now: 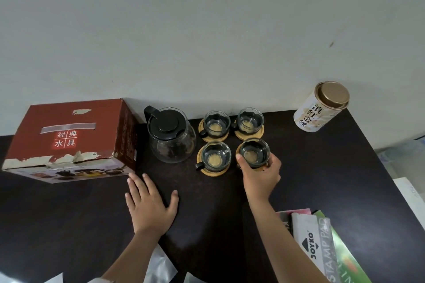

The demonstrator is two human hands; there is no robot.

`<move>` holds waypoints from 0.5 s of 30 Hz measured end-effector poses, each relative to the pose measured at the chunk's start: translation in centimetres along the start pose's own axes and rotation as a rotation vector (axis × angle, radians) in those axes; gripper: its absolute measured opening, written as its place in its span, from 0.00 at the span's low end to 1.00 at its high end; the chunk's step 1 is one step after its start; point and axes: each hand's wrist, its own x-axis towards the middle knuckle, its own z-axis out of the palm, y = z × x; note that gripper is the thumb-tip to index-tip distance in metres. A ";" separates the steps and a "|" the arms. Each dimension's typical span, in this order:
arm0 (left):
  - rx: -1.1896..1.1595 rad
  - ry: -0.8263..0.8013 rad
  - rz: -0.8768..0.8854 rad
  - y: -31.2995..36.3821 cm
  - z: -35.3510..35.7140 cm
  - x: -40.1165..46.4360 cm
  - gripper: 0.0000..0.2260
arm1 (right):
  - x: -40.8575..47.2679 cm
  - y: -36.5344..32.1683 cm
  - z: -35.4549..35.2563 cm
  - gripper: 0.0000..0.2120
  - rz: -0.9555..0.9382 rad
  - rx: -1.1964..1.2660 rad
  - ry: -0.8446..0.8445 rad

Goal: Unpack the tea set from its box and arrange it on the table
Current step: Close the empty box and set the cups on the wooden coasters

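A worn red tea-set box (69,140) stands closed at the back left of the dark table (207,202). Beside it is a glass teapot (171,136) with a black lid and handle. Several glass cups sit on round wooden coasters in a square: back left (216,123), back right (250,120), front left (215,156). My right hand (261,172) grips the front right cup (254,151), which rests on or just above its coaster. My left hand (150,202) lies flat on the table, fingers spread, holding nothing.
A white tea canister with a gold lid (322,108) stands at the back right corner. Stamp pad boxes and packets (319,243) lie at the front right edge. Silvery plastic wrapping (158,266) lies at the front. A pale wall rises behind the table.
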 end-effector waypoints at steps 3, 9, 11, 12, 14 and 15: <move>0.007 0.002 -0.009 0.0 0.0 0.0 0.44 | -0.1 0.3 0.2 0.41 -0.030 -0.061 0.019; 0.009 0.004 -0.007 -0.1 0.1 0.0 0.44 | -0.4 0.3 0.4 0.43 -0.057 -0.100 0.039; -0.002 0.009 -0.006 0.0 0.1 0.0 0.45 | -0.8 0.3 0.4 0.48 -0.048 -0.075 0.025; -0.012 0.014 -0.005 -0.1 0.1 0.0 0.45 | -1.0 0.2 0.2 0.51 -0.042 -0.050 0.016; -0.035 0.030 0.001 -0.2 0.2 0.0 0.45 | -1.4 0.1 -0.3 0.52 -0.039 -0.009 -0.004; -0.046 0.032 0.005 -0.2 0.2 0.0 0.45 | -1.6 0.1 -0.7 0.51 -0.037 0.000 -0.013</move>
